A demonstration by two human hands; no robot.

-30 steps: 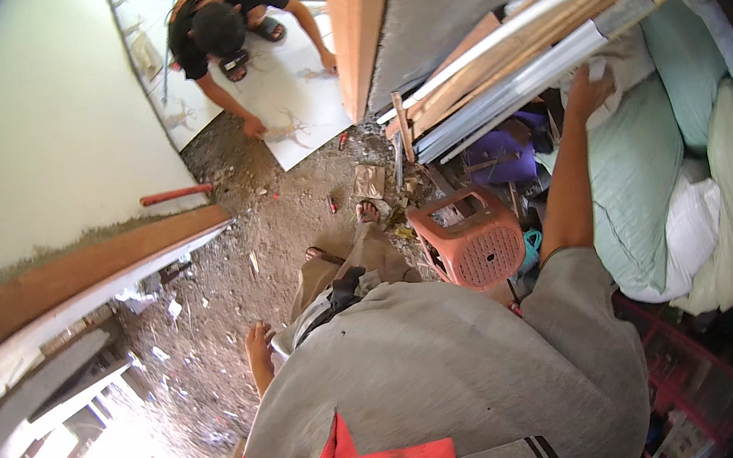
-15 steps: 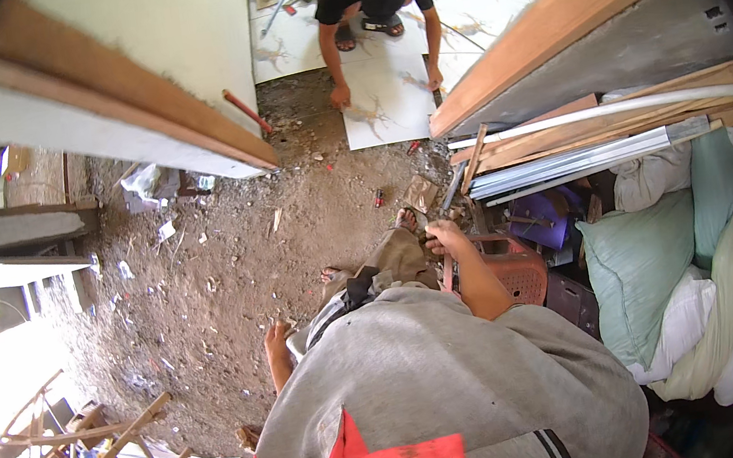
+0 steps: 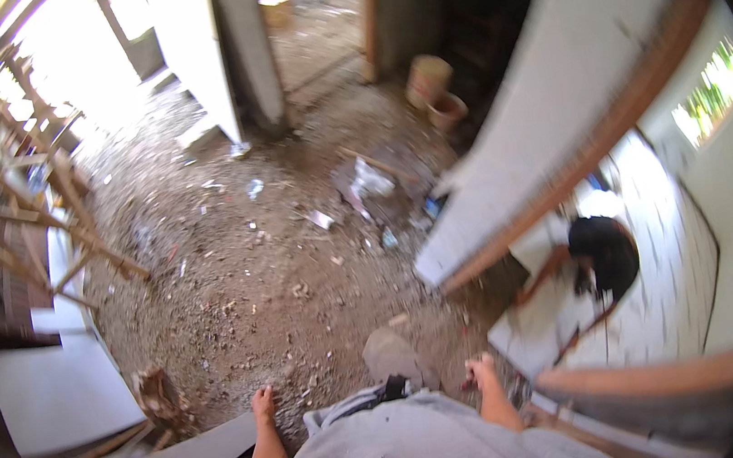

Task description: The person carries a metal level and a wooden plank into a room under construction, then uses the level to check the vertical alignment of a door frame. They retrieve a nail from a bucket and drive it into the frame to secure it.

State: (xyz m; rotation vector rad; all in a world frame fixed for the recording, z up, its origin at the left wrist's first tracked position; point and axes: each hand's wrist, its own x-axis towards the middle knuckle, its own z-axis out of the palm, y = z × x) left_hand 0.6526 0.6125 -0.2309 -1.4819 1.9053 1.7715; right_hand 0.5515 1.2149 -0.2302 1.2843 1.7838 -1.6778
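Observation:
My left hand hangs low at my left side over the dirt floor. Its fingers are loosely bent, and nothing shows in them. My right hand is held in front of my right hip with its fingers curled in. Blur hides what, if anything, lies between those fingers. Between the two hands is my trouser leg, below a grey shirt. To the right, past a wood-edged wall, a crouching person in black reaches down to a large pale tile.
A bamboo frame stands on the left, above white boards. Plastic scraps litter the ground ahead. Two buckets sit by a dark recess. The wall edge with wooden trim juts in from the right.
My view has swung left, so the other person and the tile now appear at the right. The sacks and stacked planks have left the picture. My right hand is lower and closer to my body.

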